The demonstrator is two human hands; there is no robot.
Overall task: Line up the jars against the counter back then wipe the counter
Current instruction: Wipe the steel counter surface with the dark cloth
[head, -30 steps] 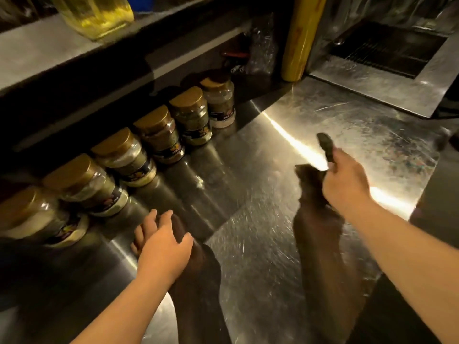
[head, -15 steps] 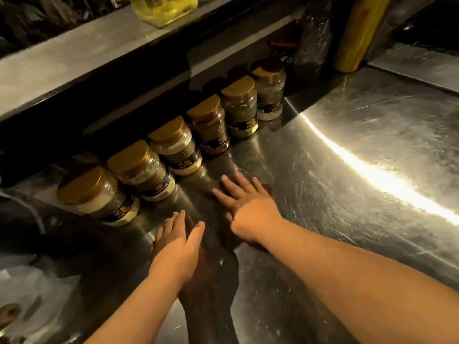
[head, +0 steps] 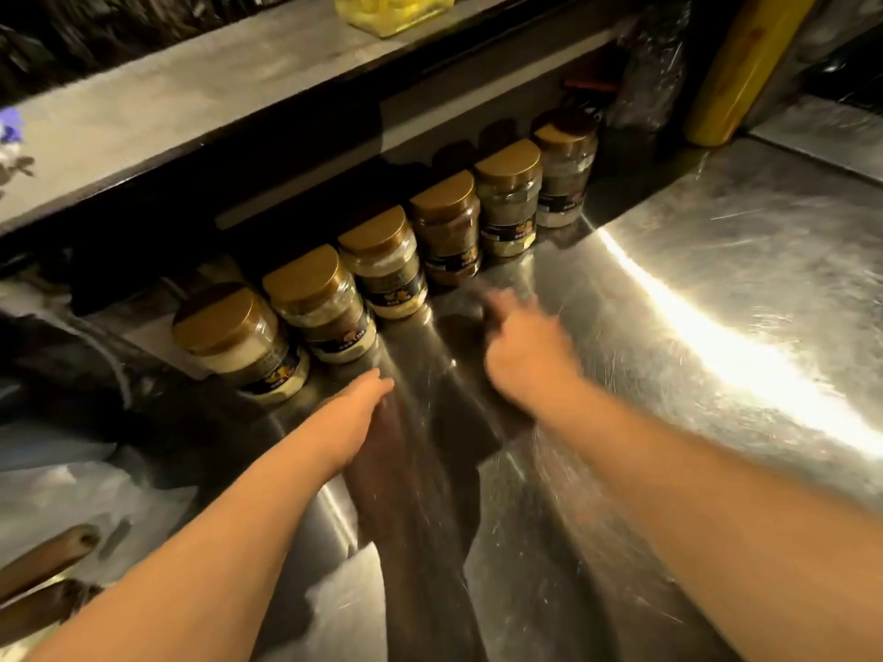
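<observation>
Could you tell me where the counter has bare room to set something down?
The steel counter is bare right of the right hand, out to the yellow roll. The back edge is crowded: six jars stand in a row, with both hands just before them.

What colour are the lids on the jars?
Gold, on all six jars lined up at the counter's back, head view.

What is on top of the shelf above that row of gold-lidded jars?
On the shelf stands a clear container of yellow liquid, cut off by the picture's top edge. At the left end are dark, blurred shapes I cannot identify. The space under the shelf, behind the jars, is in shadow.
</observation>
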